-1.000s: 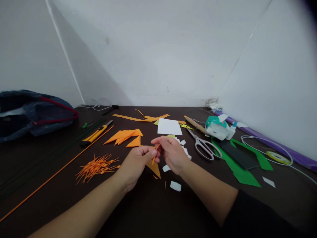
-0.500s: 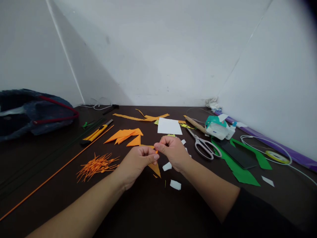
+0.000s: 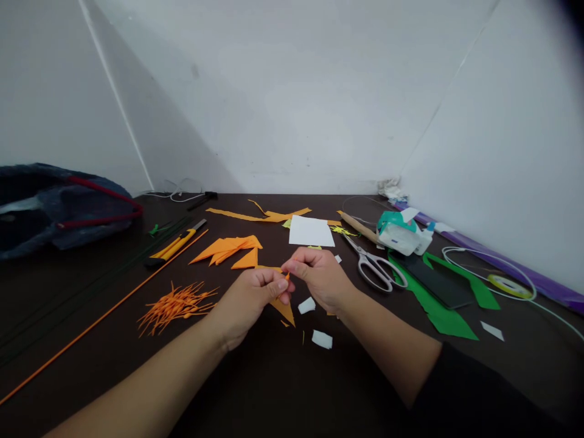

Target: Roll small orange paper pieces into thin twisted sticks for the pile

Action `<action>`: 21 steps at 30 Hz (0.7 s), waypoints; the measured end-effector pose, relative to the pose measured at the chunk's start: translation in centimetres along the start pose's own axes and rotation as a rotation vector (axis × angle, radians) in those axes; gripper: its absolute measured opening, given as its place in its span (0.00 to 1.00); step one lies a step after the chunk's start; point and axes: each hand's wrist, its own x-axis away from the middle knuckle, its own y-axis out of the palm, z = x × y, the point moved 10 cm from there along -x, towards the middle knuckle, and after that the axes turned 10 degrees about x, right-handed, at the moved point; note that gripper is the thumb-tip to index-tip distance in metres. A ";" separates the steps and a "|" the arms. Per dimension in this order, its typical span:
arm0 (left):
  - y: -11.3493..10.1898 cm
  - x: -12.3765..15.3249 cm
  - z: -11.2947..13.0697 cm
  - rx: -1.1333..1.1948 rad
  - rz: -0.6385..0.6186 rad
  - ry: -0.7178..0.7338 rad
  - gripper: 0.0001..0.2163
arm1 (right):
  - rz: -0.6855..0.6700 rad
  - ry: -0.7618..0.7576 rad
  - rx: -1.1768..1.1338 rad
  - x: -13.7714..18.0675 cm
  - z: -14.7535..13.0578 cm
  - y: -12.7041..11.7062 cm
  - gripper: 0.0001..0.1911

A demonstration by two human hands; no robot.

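Note:
Between my hands is a small twisted piece of orange paper (image 3: pixel 287 277), mostly hidden by the fingers. My left hand (image 3: pixel 261 295) pinches its lower end between thumb and fingertips. The fingers of my right hand (image 3: pixel 317 275) are closed at its upper end, close to the left fingertips. Beneath the hands lies a pointed orange paper piece (image 3: pixel 283 309). A pile of thin orange twisted paper strands (image 3: pixel 180 308), some with a thicker bulb, is left of my left hand. Folded orange paper triangles (image 3: pixel 230 248) rest behind it.
Scissors (image 3: pixel 376 267) lie right of my hands, near green paper (image 3: pixel 449 319) and a dark phone-like slab (image 3: pixel 431 281). A white sheet (image 3: pixel 311 231) lies behind. Leftward are a yellow utility knife (image 3: pixel 176 244), an orange stick (image 3: pixel 109 311) and a plastic bag (image 3: pixel 86 207). A tissue pack (image 3: pixel 396 234) stands right.
My hands stay together around the orange paper; the right fingers have shifted slightly. More of the orange twist shows between the fingertips. The whole view has moved a little.

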 end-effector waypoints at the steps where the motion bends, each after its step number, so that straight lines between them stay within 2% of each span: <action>1: 0.0 0.0 0.0 0.000 -0.001 0.003 0.11 | 0.019 0.019 0.013 0.0 0.2 -0.1 0.07; 7: 0.2 0.1 0.6 -0.016 0.003 0.035 0.10 | 0.192 0.045 0.071 0.2 0.5 -1.0 0.16; 11: 0.3 0.1 0.6 -0.002 -0.013 0.041 0.10 | 0.086 0.041 -0.054 0.1 0.2 -0.1 0.10; 14: 0.1 0.0 0.3 0.000 -0.010 0.029 0.10 | 0.023 0.021 -0.044 0.0 -0.2 0.0 0.07; 17: 0.1 -0.1 0.2 0.000 -0.007 0.017 0.11 | 0.066 0.030 0.017 0.0 0.1 -0.7 0.07; 21: 0.3 0.0 0.5 -0.011 -0.003 0.024 0.11 | 0.195 0.024 0.083 0.1 0.1 -1.3 0.13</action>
